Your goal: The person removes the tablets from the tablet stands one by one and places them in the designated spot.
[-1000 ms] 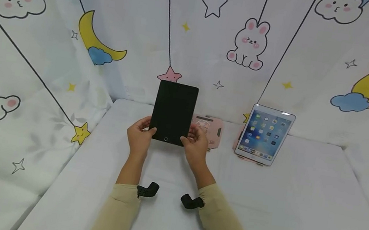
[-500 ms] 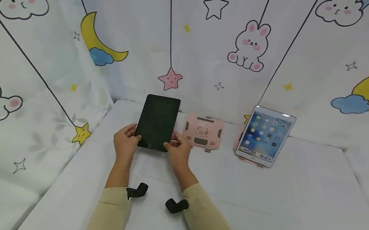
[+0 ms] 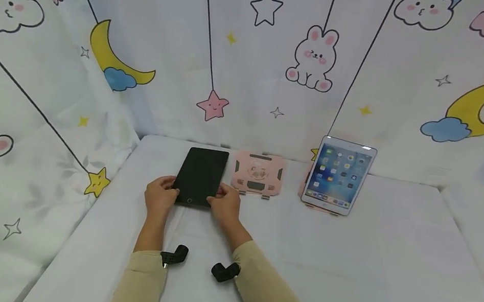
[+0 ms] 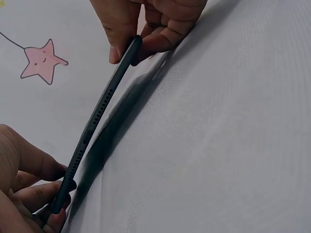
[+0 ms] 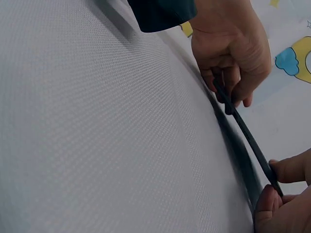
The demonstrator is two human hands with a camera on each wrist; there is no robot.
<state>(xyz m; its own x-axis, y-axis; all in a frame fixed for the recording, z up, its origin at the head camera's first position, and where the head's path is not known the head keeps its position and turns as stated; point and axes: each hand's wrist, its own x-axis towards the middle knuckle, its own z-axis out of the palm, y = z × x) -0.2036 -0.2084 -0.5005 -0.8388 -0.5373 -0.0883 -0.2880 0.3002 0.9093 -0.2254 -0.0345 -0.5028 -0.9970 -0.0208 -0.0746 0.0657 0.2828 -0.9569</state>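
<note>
A black tablet (image 3: 201,173) with a round home button is held by its near end, low over the white cloth. My left hand (image 3: 161,195) pinches its left edge, thumb on the screen side and fingers behind. On the opposite edge my right hand (image 3: 225,204) grips the same way. The left wrist view shows the tablet's thin edge (image 4: 89,131) with speaker holes and a port, tilted above its shadow. Seen from the right wrist, the edge (image 5: 250,141) runs between both hands. What lies under the tablet is hidden.
Right of the black tablet lies a pink tablet stand (image 3: 259,174) with grey pads. Farther right, a white tablet (image 3: 338,175) with its screen lit leans on another pink stand (image 3: 304,179). A cartoon-printed curtain (image 3: 173,48) rises behind the white-covered table (image 3: 369,272).
Both hands have brought the black tablet down, leftward and closer, and its far end has tipped toward the table. The pink stand beside it, partly covered before, shows fully.
</note>
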